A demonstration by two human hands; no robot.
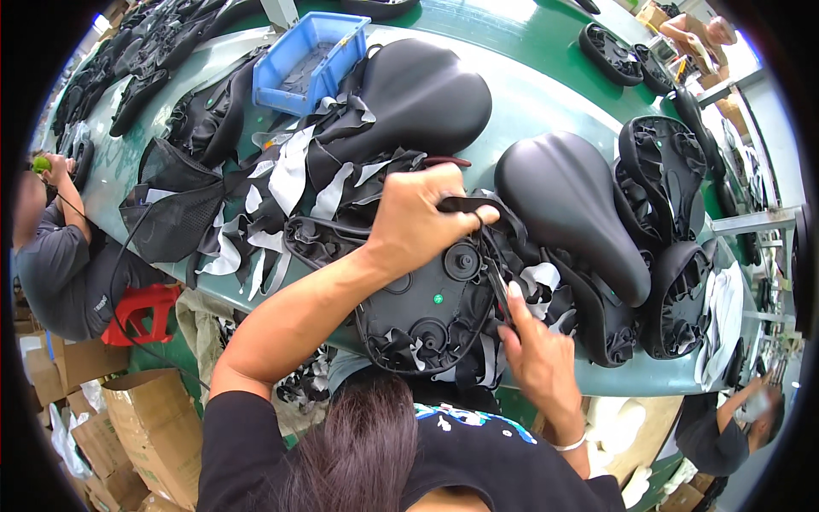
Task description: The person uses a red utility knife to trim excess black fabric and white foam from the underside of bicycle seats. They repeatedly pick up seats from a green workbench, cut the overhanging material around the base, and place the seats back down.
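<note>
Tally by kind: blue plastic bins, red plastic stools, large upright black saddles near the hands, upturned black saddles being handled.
Blue plastic bin: 1
Red plastic stool: 1
Nearby upright black saddles: 2
Handled upturned black saddle: 1
Total: 5

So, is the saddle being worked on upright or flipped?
Flipped: the saddle has its underside facing up, showing a green sticker and round fittings.

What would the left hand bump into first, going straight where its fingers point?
Beyond the black piece it pinches, the left hand would probably meet the smooth black saddle to its right, though depth is unclear.
</note>
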